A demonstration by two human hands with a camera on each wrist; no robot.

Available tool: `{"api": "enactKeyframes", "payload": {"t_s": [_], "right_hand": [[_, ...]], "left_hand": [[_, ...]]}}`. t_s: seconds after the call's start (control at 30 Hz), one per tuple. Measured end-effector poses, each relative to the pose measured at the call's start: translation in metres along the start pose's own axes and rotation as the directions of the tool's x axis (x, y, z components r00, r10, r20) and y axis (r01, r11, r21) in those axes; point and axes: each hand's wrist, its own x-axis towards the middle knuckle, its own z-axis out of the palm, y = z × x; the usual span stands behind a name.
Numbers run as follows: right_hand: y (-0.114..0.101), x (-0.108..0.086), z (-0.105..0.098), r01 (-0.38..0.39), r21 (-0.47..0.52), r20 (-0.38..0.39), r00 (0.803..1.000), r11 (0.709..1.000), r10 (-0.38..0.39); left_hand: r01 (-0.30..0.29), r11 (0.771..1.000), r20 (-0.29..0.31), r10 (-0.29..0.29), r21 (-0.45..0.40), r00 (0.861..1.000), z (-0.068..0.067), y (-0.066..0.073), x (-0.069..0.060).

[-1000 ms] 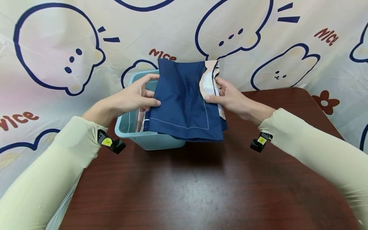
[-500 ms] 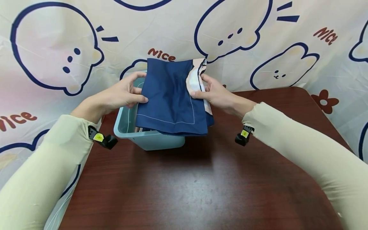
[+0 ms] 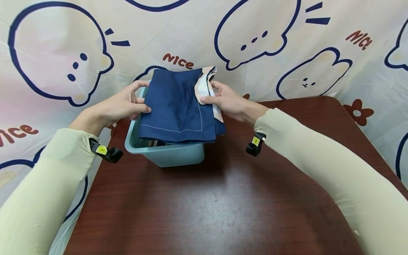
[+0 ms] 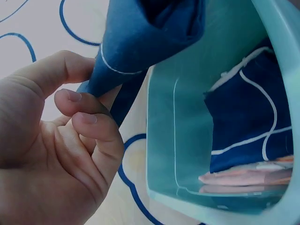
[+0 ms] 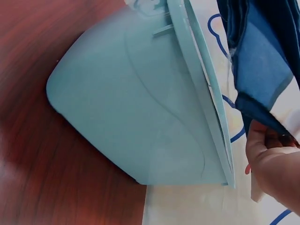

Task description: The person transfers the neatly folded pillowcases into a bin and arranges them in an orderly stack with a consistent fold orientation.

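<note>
A folded navy cloth [image 3: 175,106] with a thin white stitched line and a pale printed strip on its right side hangs over the light blue bin [image 3: 178,156]. My left hand [image 3: 119,104] pinches its left edge between thumb and fingers. At the opposite edge, my right hand [image 3: 227,101] grips the pale strip, thumb on top. The left wrist view shows another navy cloth [image 4: 248,112] with a white cord inside the bin, beside pinkish folded fabric [image 4: 248,178]. From the right wrist, the held cloth [image 5: 262,61] appears above the bin's rim, apart from it.
The bin stands on a dark reddish-brown wooden table [image 3: 197,205], near its back left. Behind it hangs a pale curtain [image 3: 248,78] printed with blue cartoon outlines. A small black camera is strapped to each wrist.
Both hands have carried the navy cloth to the left, so it now lies more fully over the bin. The bin has stayed in place.
</note>
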Motion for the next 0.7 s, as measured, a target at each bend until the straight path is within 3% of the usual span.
{"api": "enactKeyframes", "payload": {"t_s": [0.4, 0.7], "right_hand": [[0.004, 0.015, 0.018, -0.029, 0.034, -0.002, 1.000, 0.999, 0.029], [0.008, 0.023, 0.032, -0.038, 0.063, 0.010, 0.999, 0.997, 0.038]], "left_hand": [[0.050, 0.997, -0.037, -0.047, 0.066, 0.998, -0.009, -0.013, -0.005], [0.079, 0.996, -0.042, -0.077, 0.050, 0.996, -0.012, -0.027, -0.004]]}}
